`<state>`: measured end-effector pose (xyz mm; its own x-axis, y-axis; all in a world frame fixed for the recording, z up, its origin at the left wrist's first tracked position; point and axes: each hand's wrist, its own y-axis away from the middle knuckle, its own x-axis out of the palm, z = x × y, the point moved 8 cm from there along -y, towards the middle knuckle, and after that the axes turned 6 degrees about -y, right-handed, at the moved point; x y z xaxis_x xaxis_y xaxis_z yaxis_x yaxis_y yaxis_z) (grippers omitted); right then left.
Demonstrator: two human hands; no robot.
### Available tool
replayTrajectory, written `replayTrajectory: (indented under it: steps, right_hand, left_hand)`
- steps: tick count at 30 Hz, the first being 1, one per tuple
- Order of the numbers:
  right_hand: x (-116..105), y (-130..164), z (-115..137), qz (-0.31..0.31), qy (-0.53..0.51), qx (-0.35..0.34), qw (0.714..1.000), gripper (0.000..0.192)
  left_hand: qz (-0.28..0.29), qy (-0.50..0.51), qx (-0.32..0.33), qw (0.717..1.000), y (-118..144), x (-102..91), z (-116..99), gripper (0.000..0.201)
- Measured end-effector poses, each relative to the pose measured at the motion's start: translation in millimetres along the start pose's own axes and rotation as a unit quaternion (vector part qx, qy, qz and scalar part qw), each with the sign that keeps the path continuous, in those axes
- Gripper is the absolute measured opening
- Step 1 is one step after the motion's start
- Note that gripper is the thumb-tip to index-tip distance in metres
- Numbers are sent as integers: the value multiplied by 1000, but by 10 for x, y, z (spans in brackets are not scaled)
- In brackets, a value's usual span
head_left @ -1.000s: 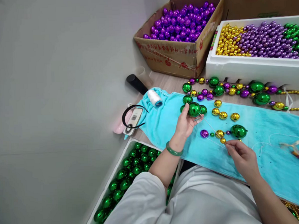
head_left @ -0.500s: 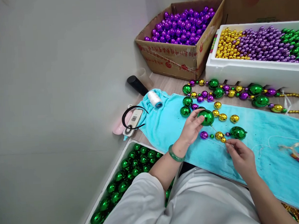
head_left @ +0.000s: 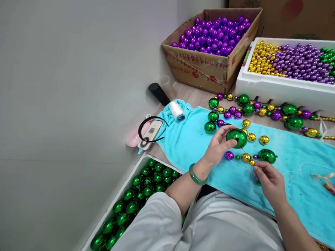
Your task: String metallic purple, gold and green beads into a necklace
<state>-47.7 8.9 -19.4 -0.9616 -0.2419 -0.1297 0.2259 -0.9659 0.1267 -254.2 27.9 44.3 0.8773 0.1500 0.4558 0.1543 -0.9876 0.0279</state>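
My left hand [head_left: 220,145] is closed around a large shiny green bead [head_left: 237,138], held just above the turquoise towel [head_left: 190,139]. A thin thread runs down from this bead toward my right hand [head_left: 270,178]. The thumb and forefinger of that hand are pinched at a small gold bead [head_left: 251,162]. Behind the fingertips lies a short row with a purple bead [head_left: 229,155], a small green one, a larger gold bead [head_left: 246,157], a small purple one and a big green bead [head_left: 267,156]. Part of a green bead shows under my right fingers.
A finished-looking bead string [head_left: 276,115] lies behind the towel. Beyond stand a carton [head_left: 198,73] of purple beads and a white foam box [head_left: 289,93] of small beads. A thread spool [head_left: 177,110] and black hoop [head_left: 141,132] lie left; a box [head_left: 133,170] of green beads sits below.
The view has shifted, so most things sit lower in the picture. The green bead in my left hand has turned slightly and moved a little right. Both hands keep their grips.
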Motion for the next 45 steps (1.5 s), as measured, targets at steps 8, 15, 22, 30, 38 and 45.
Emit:
replayTrajectory:
  steps: [8, 15, 22, 30, 38, 45]
  right_hand:
    - [55, 5, 32, 5, -27, 17, 999, 25]
    - [60, -9, 5, 12, -33, 13, 999, 24]
    - [36, -16, -4, 10, -19, 12, 1000, 25]
    - [79, -21, 60, 5, -71, 22, 997, 24]
    - [252, -166, 125, 68, -186, 78, 977, 29]
    - [282, -463, 540, 46, -27, -35, 998, 34]
  left_hand:
    - [-17, 66, -86, 994, 25, -21, 145, 54]
    - [-33, 64, -70, 995, 29, -45, 143, 53]
    - [-23, 41, -49, 998, 19, -49, 118, 51]
    - [74, -38, -44, 996, 96, 179, 130, 54]
    - [27, -180, 20, 983, -55, 116, -165, 24]
    - [44, -243, 53, 968, -381, 323, -753, 25]
